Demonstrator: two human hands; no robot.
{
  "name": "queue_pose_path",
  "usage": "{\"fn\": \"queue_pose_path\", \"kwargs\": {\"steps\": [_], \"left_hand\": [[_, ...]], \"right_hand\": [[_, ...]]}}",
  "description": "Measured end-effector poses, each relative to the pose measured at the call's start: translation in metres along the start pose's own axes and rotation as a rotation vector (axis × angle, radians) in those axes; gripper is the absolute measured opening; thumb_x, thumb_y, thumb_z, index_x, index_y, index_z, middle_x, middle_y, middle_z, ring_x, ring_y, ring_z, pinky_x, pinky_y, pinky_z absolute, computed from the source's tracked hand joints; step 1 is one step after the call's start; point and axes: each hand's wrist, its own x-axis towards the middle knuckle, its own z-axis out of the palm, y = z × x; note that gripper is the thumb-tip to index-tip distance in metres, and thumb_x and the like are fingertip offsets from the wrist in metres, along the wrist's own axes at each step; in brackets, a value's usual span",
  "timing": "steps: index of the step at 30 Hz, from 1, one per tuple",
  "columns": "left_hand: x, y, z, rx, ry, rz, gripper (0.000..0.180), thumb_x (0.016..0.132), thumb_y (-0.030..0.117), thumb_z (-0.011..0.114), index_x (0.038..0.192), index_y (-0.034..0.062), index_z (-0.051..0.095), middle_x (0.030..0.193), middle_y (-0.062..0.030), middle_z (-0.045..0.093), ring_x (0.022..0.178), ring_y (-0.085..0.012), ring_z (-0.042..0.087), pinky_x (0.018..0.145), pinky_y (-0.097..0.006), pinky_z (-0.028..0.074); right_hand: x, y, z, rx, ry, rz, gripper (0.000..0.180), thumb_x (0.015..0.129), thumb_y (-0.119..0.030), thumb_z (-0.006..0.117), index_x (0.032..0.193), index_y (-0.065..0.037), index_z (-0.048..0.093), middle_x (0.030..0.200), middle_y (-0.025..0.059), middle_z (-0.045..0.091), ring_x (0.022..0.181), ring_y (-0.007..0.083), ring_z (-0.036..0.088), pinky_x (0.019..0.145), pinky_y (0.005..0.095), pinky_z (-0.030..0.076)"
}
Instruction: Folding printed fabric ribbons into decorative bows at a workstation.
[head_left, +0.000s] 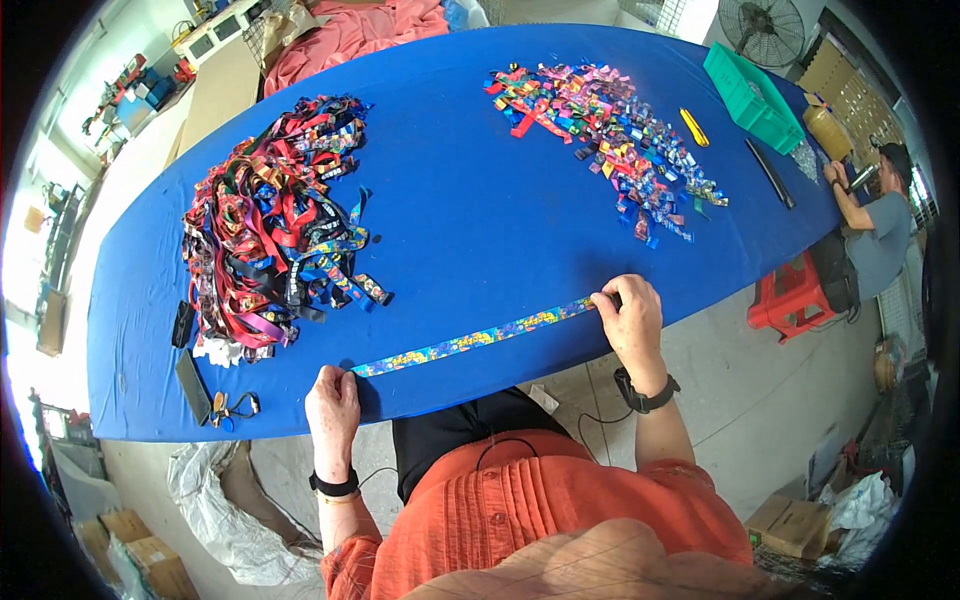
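A colourful printed ribbon strap (470, 341), mostly blue and yellow, is stretched straight between my two hands near the front edge of the blue-covered table (440, 230). My left hand (332, 405) is closed on its left end. The right end sits pinched in my right hand (630, 312), slightly farther from me. To the left lies a large heap of tangled straps (265, 225), mainly red and black. A spread pile of short, multicoloured ribbon pieces (610, 135) lies at the far right.
A yellow cutter (693, 127), a black bar (769, 173) and a green crate (752, 97) lie at the right. At the left front are a dark phone-like slab (193, 387) and keys (235, 408). Another person (880, 220) works beyond a red stool (795, 300).
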Motion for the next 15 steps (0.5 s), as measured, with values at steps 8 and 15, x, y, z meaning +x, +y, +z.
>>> {"fn": "queue_pose_path", "kwargs": {"steps": [8, 15], "left_hand": [[-0.003, 0.004, 0.008, 0.114, 0.088, -0.001, 0.019, 0.089, 0.015, 0.064, 0.08, 0.0007, 0.055, 0.068, -0.0187, 0.061, 0.061, -0.0359, 0.062, 0.058, -0.041, 0.048], [-0.012, 0.015, 0.009, 0.178, 0.193, 0.059, 0.025, 0.088, 0.012, 0.065, 0.106, 0.0007, 0.053, 0.103, -0.0214, 0.06, 0.088, -0.0366, 0.062, 0.068, -0.043, 0.05]], "right_hand": [[0.0, 0.012, -0.002, -0.087, 0.048, 0.013, 0.02, 0.078, -0.012, 0.074, 0.089, -0.009, 0.058, 0.089, 0.0073, 0.062, 0.09, 0.0303, 0.06, 0.083, 0.0439, 0.045], [0.005, -0.008, -0.019, -0.146, 0.063, -0.012, 0.037, 0.086, -0.017, 0.067, 0.118, -0.003, 0.054, 0.116, 0.0182, 0.059, 0.109, 0.0371, 0.056, 0.093, 0.0475, 0.043]]}}
